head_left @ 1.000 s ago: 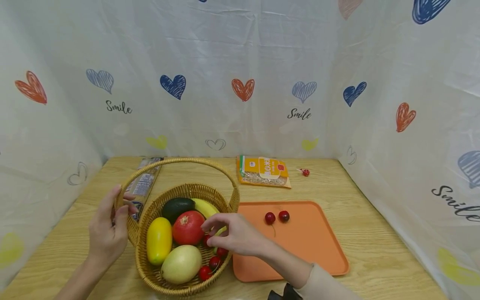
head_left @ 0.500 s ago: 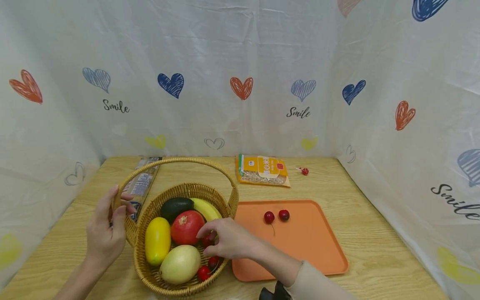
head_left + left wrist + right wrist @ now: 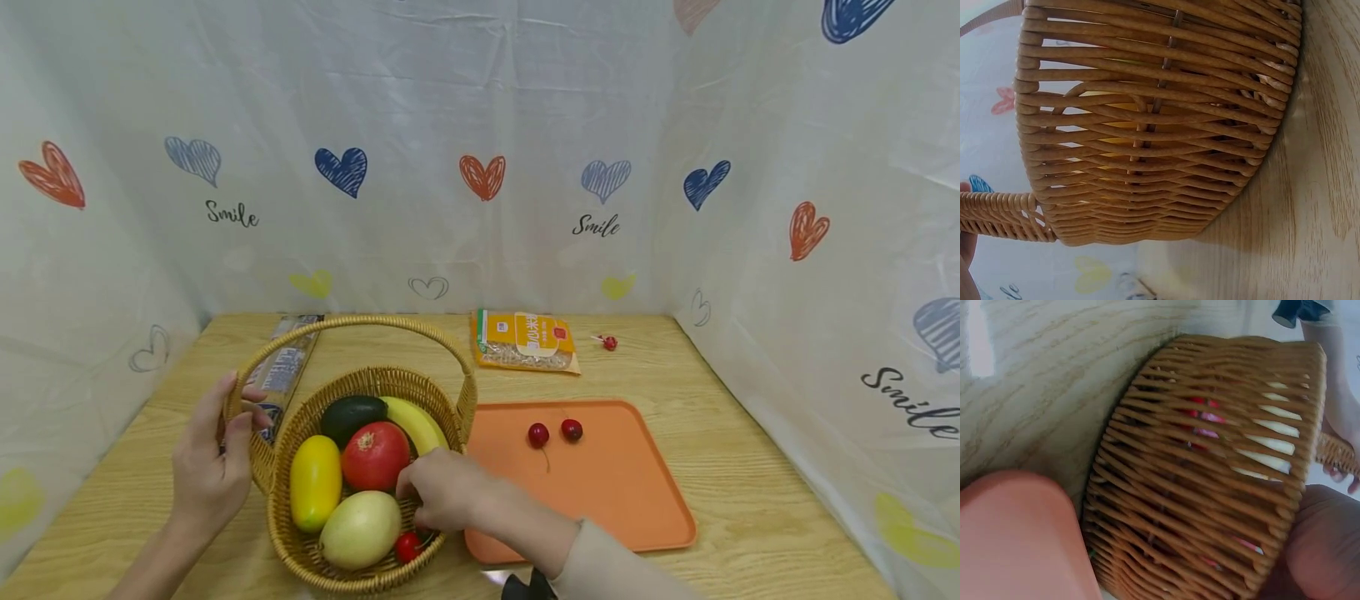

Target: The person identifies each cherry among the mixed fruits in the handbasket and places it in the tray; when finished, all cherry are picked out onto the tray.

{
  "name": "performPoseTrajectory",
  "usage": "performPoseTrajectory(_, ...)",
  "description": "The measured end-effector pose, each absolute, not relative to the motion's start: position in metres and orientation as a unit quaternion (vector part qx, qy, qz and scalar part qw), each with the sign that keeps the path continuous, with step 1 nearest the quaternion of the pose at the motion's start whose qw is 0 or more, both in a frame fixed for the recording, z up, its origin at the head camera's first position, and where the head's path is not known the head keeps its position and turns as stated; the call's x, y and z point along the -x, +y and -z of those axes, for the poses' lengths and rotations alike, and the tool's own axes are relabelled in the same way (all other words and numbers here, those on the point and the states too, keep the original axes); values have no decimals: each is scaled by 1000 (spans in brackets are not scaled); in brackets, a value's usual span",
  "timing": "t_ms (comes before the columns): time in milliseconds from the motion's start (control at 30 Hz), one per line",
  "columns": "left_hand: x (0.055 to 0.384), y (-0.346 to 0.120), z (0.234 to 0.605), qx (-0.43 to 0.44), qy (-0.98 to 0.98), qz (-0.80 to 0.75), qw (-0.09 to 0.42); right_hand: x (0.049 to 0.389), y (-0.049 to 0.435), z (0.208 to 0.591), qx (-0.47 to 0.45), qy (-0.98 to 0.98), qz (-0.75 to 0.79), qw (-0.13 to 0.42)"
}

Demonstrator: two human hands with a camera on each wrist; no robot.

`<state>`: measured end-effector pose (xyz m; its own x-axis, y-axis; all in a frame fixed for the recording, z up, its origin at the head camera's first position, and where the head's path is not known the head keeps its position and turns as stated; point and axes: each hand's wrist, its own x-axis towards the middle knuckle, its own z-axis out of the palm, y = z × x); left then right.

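While the left hand [image 3: 213, 458] curls its fingers round the left end of the handle [image 3: 367, 320], the right hand [image 3: 447, 492] reaches into the basket [image 3: 386, 380], fingers bent downward, tips hidden, so whether they pinch anything I cannot tell. One red cherry [image 3: 408, 547] shows inside the basket, just beside the pale fruit [image 3: 362, 529] and on the person's side of those fingers. Roundish, it has no clear long axis; the right hand is nearer.
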<state>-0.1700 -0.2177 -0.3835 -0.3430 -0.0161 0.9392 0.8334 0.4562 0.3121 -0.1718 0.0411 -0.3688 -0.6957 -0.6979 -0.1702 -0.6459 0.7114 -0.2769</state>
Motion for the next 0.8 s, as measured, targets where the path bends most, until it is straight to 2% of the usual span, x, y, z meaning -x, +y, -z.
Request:
performPoseTrajectory(200, 170, -217, 382, 292, -696, 429, 495, 166, 34, 373, 362, 926, 47, 97)
performPoseTrajectory(800, 171, -218, 384, 294, -696, 426, 497, 169, 30, 367, 374, 919, -52, 114)
